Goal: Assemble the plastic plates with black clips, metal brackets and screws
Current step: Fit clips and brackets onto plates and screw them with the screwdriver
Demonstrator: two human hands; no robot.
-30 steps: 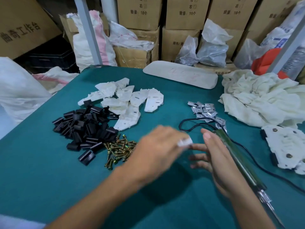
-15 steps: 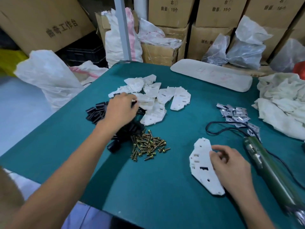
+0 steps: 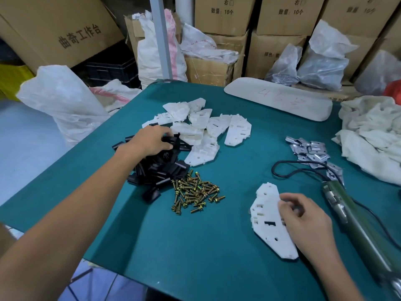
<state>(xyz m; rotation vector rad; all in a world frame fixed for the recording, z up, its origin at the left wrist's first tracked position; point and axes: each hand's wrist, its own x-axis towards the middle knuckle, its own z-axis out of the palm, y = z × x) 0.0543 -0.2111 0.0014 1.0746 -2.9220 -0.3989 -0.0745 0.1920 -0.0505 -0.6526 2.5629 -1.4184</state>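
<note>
One white plastic plate (image 3: pixel 268 220) lies flat on the green table in front of me, and my right hand (image 3: pixel 303 220) rests on its right edge, fingers pinching it. My left hand (image 3: pixel 149 141) reaches into the pile of black clips (image 3: pixel 160 172), with fingers closed on a black clip (image 3: pixel 170 140) at the top of the pile. Brass screws (image 3: pixel 195 192) lie in a heap just right of the clips. More white plates (image 3: pixel 201 129) are scattered behind. Metal brackets (image 3: pixel 312 152) lie in a loose heap at the right.
A green electric screwdriver (image 3: pixel 355 227) with a black cord (image 3: pixel 288 170) lies to the right of my right hand. A white cloth (image 3: pixel 373 135) is bunched at the right edge. A long white pad (image 3: pixel 277 98) lies at the back. Boxes and bags stand behind the table.
A second ago both hands were together over the table's middle. The left hand has since reached to the black clips and closed on one; the right hand has laid the plate down.
</note>
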